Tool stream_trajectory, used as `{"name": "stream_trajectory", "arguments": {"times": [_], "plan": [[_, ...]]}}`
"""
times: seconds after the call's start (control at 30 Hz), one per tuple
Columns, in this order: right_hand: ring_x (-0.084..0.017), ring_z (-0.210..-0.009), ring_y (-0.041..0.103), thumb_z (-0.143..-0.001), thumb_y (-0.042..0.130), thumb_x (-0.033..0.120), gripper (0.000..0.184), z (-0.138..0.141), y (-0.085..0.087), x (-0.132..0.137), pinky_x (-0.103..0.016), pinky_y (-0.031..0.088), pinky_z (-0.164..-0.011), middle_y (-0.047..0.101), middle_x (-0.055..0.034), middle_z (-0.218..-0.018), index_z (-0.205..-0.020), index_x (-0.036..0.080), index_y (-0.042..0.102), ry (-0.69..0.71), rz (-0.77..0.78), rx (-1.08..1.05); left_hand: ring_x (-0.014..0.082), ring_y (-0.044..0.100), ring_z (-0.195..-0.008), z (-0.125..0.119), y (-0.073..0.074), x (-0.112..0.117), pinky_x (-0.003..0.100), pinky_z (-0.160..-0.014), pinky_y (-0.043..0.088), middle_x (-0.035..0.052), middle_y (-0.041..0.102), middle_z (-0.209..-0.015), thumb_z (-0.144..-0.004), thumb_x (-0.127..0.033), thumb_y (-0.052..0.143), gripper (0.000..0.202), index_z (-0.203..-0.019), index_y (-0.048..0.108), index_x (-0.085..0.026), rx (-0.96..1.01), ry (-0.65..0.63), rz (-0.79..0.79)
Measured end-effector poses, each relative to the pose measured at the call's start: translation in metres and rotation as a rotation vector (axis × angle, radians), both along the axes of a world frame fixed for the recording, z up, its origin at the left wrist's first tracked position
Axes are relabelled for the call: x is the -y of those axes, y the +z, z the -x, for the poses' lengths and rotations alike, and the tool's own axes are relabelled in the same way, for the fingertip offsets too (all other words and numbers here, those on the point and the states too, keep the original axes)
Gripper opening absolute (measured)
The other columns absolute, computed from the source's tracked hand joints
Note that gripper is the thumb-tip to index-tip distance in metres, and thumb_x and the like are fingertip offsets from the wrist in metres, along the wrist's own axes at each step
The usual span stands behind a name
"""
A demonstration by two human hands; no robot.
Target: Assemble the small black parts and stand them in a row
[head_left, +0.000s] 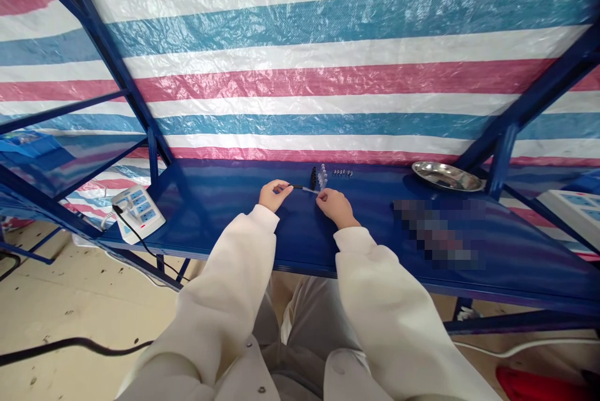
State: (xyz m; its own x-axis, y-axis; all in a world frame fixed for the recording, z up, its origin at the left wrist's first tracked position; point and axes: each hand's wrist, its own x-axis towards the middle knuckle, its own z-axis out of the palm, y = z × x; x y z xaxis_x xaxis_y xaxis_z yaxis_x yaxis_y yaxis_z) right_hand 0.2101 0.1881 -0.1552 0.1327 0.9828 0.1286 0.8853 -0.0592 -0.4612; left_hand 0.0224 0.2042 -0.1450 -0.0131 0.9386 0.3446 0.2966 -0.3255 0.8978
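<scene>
Both my hands rest on a blue metal shelf (225,213), in white sleeves. My left hand (274,194) is closed in a pinch on the dark end of a thin pen-like piece (302,188). My right hand (334,206) is closed on its pale other end. Just behind the hands stand a small black part (313,177) and a cluster of small clear pieces (322,175). A short row of tiny metal bits (342,173) lies a little further right.
A round steel dish (446,177) sits at the back right of the shelf. A white power strip (139,213) with a black cable lies on the shelf's left end. Dark blue frame bars rise on both sides. A striped tarpaulin (328,76) hangs behind.
</scene>
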Motion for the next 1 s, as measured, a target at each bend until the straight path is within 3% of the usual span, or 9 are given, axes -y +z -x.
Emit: {"name": "stream_trajectory", "arguments": {"times": [0.17,0.33,0.53,0.73,1.0], "plan": [[-0.018,-0.075,0.06,-0.075,0.05,0.023,0.013,0.001,0.001,0.002,-0.026,0.039,-0.061,0.066,-0.006,-0.079,-0.075,0.02,0.062,0.04,0.015,0.007,0.0102,0.053,-0.062,0.0,-0.002,-0.002,0.025,-0.066,0.045,0.0019,0.064,-0.07,-0.065,-0.027,0.067,0.013,-0.069,0.064,-0.015,0.034,0.045,-0.002],[-0.017,-0.075,0.06,-0.081,0.049,0.027,0.022,0.006,0.006,0.005,-0.024,0.039,-0.063,0.066,-0.0034,-0.079,-0.098,0.021,0.061,0.089,-0.068,-0.001,0.0106,0.054,-0.063,0.001,-0.004,-0.004,0.025,-0.065,0.045,0.0018,0.062,-0.067,-0.065,-0.026,0.067,0.012,-0.068,0.064,-0.015,0.078,0.087,-0.004],[-0.021,-0.086,0.062,-0.085,0.044,0.029,0.03,0.015,0.008,0.003,-0.027,0.041,-0.07,0.067,-0.0078,-0.094,-0.111,0.021,0.056,0.11,0.021,0.139,0.0113,0.055,-0.062,0.0,-0.005,-0.004,0.026,-0.063,0.045,0.0016,0.063,-0.066,-0.063,-0.026,0.069,0.012,-0.065,0.064,-0.016,0.102,0.069,-0.008],[-0.025,-0.088,0.062,-0.087,0.042,0.032,0.03,0.017,0.008,0.001,-0.031,0.043,-0.072,0.065,-0.0142,-0.099,-0.11,0.016,0.054,0.037,0.069,0.223,0.011,0.054,-0.061,0.0,-0.005,-0.004,0.026,-0.062,0.045,0.0018,0.063,-0.066,-0.063,-0.024,0.069,0.01,-0.065,0.064,-0.016,0.104,0.059,-0.002],[-0.026,-0.089,0.062,-0.086,0.044,0.032,0.025,0.018,0.009,0.0,-0.032,0.043,-0.071,0.065,-0.0136,-0.096,-0.102,0.017,0.055,0.044,0.075,0.19,0.0105,0.054,-0.06,0.001,-0.006,-0.004,0.026,-0.062,0.044,0.0017,0.063,-0.066,-0.063,-0.025,0.069,0.011,-0.066,0.065,-0.015,0.088,0.061,-0.006]]}}
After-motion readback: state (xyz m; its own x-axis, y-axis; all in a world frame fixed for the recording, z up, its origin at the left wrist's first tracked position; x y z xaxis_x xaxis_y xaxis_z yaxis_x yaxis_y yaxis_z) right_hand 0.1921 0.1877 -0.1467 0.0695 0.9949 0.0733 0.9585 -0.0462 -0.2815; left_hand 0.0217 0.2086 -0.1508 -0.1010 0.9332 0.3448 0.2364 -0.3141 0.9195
